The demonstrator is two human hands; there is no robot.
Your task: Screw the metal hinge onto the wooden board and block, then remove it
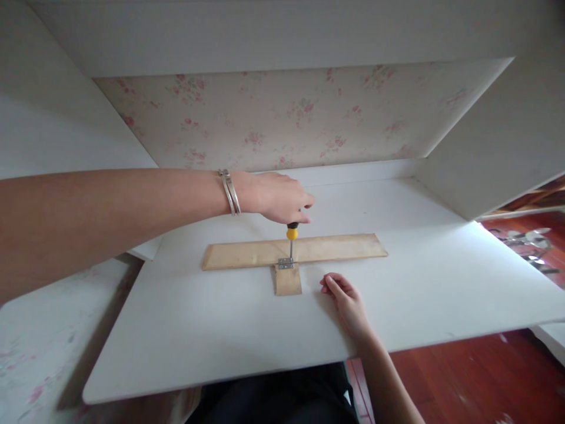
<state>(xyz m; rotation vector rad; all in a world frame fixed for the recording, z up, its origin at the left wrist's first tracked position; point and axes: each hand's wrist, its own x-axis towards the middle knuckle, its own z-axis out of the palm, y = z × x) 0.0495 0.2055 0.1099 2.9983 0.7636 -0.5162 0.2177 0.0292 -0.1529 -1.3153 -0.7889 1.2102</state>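
L hand (280, 197) comes in from the left w/ fingers clamped round the top of a screwdriver (291, 235), black grip hidden in the fist, yellow collar showing, shaft upright, tip down on a small metal hinge (286, 262). Hinge sits mid-desk, bridging a long wood strip (247, 253) and a short wood block (288, 280) butted against its near edge, T-shape. R hand (344, 297) lies flat on the white desk (220, 330) just right of the block, fingers loosely together, holding nothing, not touching wood. Strip looks thin, light, stiff, prob. slides easily on the smooth top; best pinned flat near the hinge. Driver: hard, grippy handle, hold high. Bracelets (230, 191) on L wrist.
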